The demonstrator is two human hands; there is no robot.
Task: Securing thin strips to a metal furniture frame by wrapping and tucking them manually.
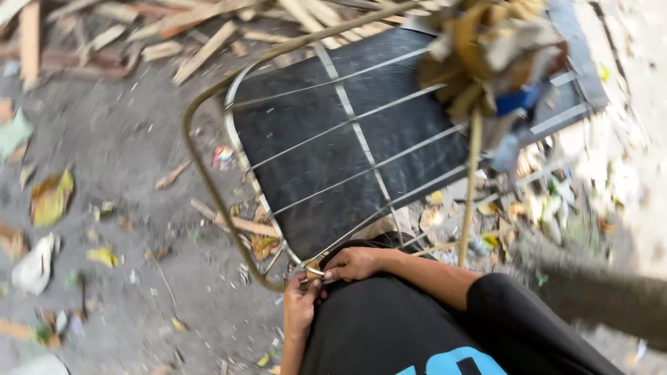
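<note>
Setting: outdoors on grey dirt ground (132, 146) strewn with dry leaves, scraps and litter, seen from above the person's own chest.

Main thing: one bent wire frame with a rusty outer hoop and thin silver cross wires (347, 132), lying tilted across the middle of the view. Its rounded corner comes near to the person, and its far end runs up and to the right. I count about six thin wires crossing one central spine.

Beneath it: one dark rectangular panel (313, 160) shows through the wires.

Left hand (300, 305): low and near, fingers curled up to the frame's near corner. It seems to steady that corner so it does not swing.

Right hand (356, 264): just above the left, closed in a pinch on the same corner where the silver wire meets the hoop. Something small and pale sits between the fingertips; I cannot tell what it is.

Clothing: a black shirt with a blue mark fills the near right.

Far right: one blurred bundle of yellowish rags with a blue scrap (493, 55) sits atop a thin upright stick (471, 187).

Far left: a heap of split wood pieces (139, 31), too many to count.
</note>
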